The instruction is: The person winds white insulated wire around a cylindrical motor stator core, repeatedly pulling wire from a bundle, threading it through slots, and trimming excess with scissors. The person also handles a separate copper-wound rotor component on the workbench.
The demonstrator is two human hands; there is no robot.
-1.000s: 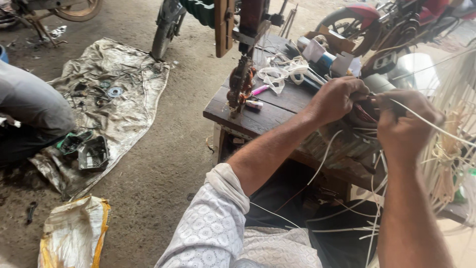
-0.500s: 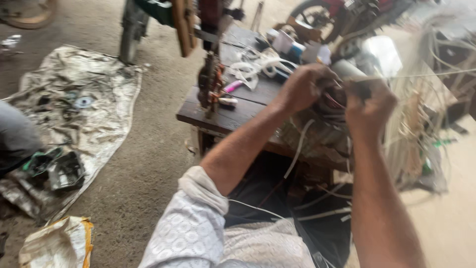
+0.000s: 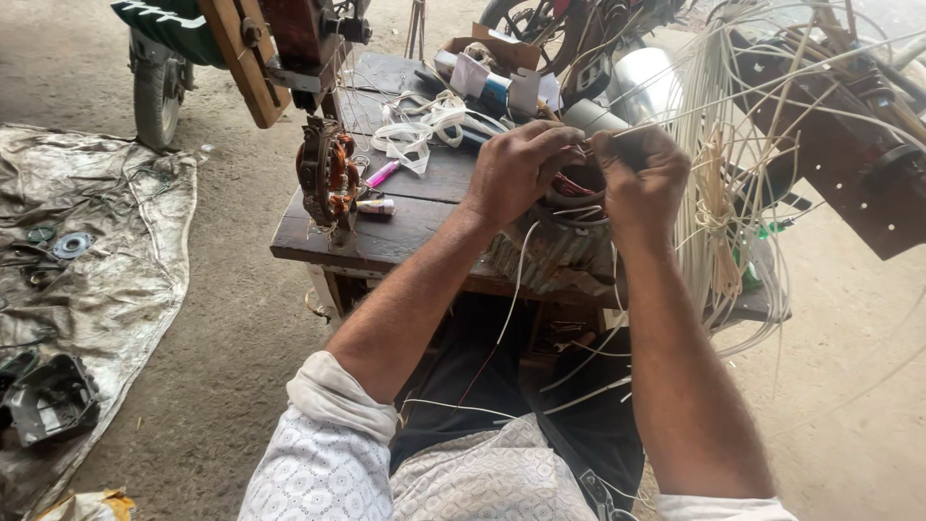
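While bent over a dark wooden table (image 3: 405, 227), both hands busy at a ribbed grey motor body (image 3: 545, 253) resting on the table's near edge. Left hand (image 3: 516, 169) curled over the motor's top, fingers closed on the reddish copper winding (image 3: 576, 185) inside. Right hand (image 3: 641, 178) just beside it, fingertips pinched on a thin pale sleeve strand (image 3: 617, 130) at the winding's rim. Loose white strands (image 3: 719, 164) hanging in a tied bundle to the right, some trailing down past the lap. Farther left on the table, an upright coil core with copper windings (image 3: 326, 174), a small pink tube (image 3: 381, 175) near it, and white tape loops (image 3: 424, 125) behind. On the ground to the left, a dirty grey sheet (image 3: 125, 260) with scattered parts.
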